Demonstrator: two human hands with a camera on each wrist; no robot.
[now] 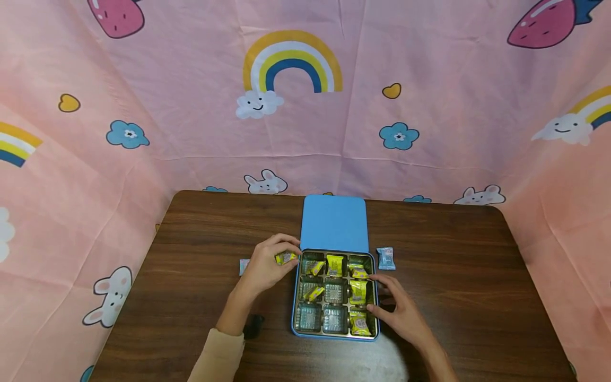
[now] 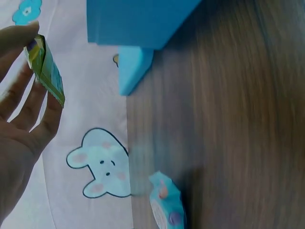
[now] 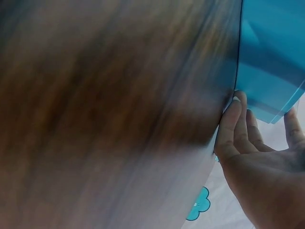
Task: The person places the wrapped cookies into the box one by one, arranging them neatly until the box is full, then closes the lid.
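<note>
Blue tin near the middle of a dark brown, wood-grained table, with a matching blue lid laid back toward 12 o'clock, right against the far edge. In the left hand, at the tin's 10 o'clock, a yellow-green packet, pinched between thumb and bent fingers, raised off the table, just outside the rim. With the right hand, at 3 o'clock, touches the tin's side, thumb and fingers spread apart along the rim.

Inside the tin, nine compartments in three rows of three. Yellow packets in six: at 11, 12 and 1 o'clock in the far row, at 9 and 3 in the middle row, at 5 in the near row.

Out on the table at 2 o'clock, a light-blue packet; at 10, partly hidden behind the left hand, a pale packet. Toward 8, beside a tan sleeve, a small dark object, too unclear to identify. Beyond, from 9 through 12 to 3, pink cloth printed with rainbows, rabbits and strawberries.
</note>
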